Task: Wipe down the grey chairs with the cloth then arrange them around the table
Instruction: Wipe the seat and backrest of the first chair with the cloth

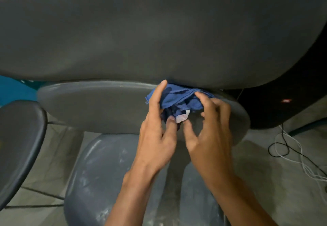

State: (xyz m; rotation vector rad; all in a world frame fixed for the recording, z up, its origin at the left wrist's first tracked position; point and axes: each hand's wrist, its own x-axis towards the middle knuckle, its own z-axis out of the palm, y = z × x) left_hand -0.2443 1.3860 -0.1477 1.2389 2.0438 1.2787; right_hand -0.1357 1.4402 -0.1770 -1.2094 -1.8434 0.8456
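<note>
A bunched blue cloth (178, 100) with a small white tag lies on the grey chair seat (99, 107) just under the chair's large grey backrest (159, 31), which fills the top of the view. My left hand (157, 128) holds the cloth's left side, fingers over the fabric and thumb by the tag. My right hand (210, 125) curls over the cloth's right side, fingertips on the fabric. Below my arms is a second grey chair seat (99, 176), dusty and streaked.
A dark chair (19, 142) with thin black legs stands at the left edge. Black and white cables (292, 148) lie on the concrete floor at the right. A dark object with a small red light (286, 100) sits behind the chair on the right.
</note>
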